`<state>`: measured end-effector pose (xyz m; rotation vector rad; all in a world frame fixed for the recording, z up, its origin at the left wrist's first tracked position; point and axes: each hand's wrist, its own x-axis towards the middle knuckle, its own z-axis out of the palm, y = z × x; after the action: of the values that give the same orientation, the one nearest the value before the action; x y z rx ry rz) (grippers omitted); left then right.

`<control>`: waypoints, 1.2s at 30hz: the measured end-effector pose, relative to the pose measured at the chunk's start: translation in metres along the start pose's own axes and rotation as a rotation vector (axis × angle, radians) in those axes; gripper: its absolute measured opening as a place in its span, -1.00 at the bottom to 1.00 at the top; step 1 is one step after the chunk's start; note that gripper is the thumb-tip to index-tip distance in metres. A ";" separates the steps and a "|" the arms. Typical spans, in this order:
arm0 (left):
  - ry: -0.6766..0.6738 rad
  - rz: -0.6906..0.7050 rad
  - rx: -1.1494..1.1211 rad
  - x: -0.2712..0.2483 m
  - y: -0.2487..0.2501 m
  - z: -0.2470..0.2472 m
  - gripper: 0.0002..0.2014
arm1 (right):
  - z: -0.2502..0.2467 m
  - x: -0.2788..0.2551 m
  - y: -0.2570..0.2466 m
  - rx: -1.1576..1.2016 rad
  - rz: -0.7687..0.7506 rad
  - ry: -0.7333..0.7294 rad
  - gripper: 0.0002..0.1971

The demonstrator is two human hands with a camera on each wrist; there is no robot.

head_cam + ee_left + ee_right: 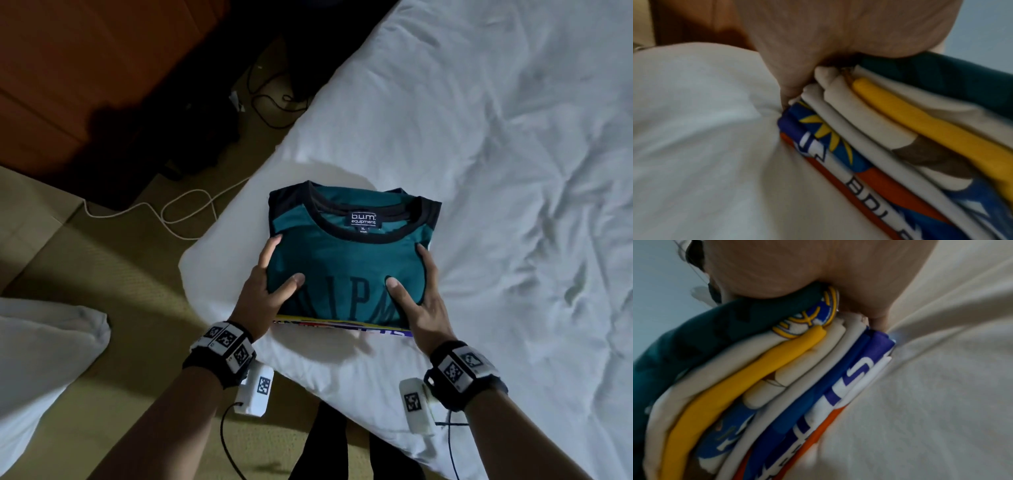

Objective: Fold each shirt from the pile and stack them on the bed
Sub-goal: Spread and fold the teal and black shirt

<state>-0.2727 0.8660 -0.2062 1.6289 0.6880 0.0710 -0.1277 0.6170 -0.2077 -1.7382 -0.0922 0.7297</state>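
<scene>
The room is dim, with a soft patch of light falling across the olive-tan carpet (pixel 113 253) beside the bed (pixel 513 137), whose white sheet is rumpled. A reddish-brown wooden cabinet (pixel 68 68) stands at the far left above deep shadow. A white cable (pixel 178 209) and dark cables (pixel 270 106) trail over the floor, and a white pillow (pixel 41 359) lies at the left edge.

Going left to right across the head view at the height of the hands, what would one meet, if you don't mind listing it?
Floor → left hand → teal shirt → right hand → white bed sheet.
</scene>
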 end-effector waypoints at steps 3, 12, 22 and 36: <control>0.030 0.015 -0.099 0.002 -0.003 0.004 -0.30 | 0.006 0.001 -0.001 0.158 -0.005 0.014 -0.17; 0.090 -0.008 -0.344 -0.006 0.013 -0.001 -0.25 | 0.004 -0.005 -0.029 0.408 0.025 -0.019 -0.31; 0.416 0.060 -0.499 -0.146 0.117 -0.039 -0.25 | 0.022 -0.074 -0.154 0.308 -0.081 -0.356 -0.35; 1.230 0.203 -0.514 -0.468 0.145 -0.151 -0.37 | 0.248 -0.263 -0.273 -0.074 -0.330 -1.098 -0.19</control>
<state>-0.6630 0.7778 0.1150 1.0113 1.2660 1.3626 -0.3810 0.7996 0.1199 -1.1577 -1.1278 1.3505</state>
